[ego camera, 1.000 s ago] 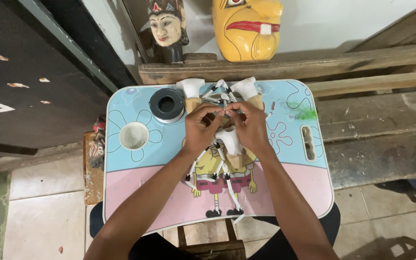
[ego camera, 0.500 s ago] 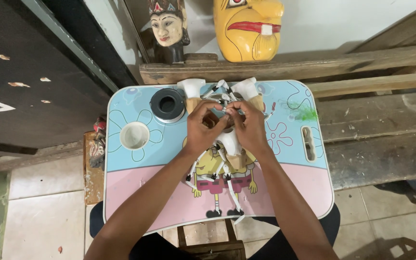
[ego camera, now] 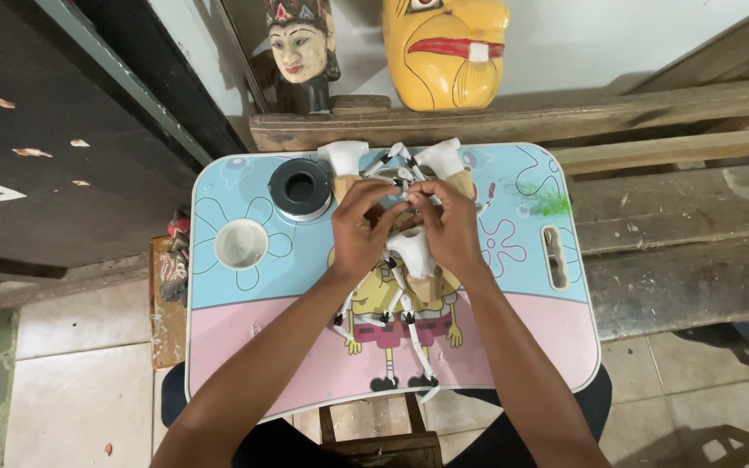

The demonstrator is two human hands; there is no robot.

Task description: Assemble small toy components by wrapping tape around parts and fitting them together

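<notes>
Inspector: Presently both hands sit together over the upper middle of the lap bench (ego camera: 218,347), a small tray-style top printed with a cartoon figure. The left hand (ego camera: 361,230) and the right hand (ego camera: 452,227) meet fingertip to fingertip on a small white part of a jointed puppet (ego camera: 402,260).

Clerk: State of each grip?

Inspector: The left grip is pinched shut on the puppet's upper part; the right grip likewise, thumb and forefinger pressed on the same spot. What exactly lies between the fingertips is too small to tell.

Clerk: Why held so, in the inspector's judgement?

Inspector: Two pinches close together steady a small piece for fine work. The puppet's body lies flat on the bench between the wrists, its thin black-and-white limbs (ego camera: 409,334) trailing toward the person, so its weight rests on the top and not in the fingers.

Clerk: Surroundings?

Inspector: A dark reel of wire (ego camera: 300,188) stands just left of the hands, within easy reach; a white cup (ego camera: 241,243) sits further left. Two white-topped wooden pieces (ego camera: 343,160) (ego camera: 446,161) lie beyond the hands. Behind the bench, on a wooden ledge (ego camera: 652,108), stand a carved head (ego camera: 299,48) and a yellow mask (ego camera: 444,48).
</notes>
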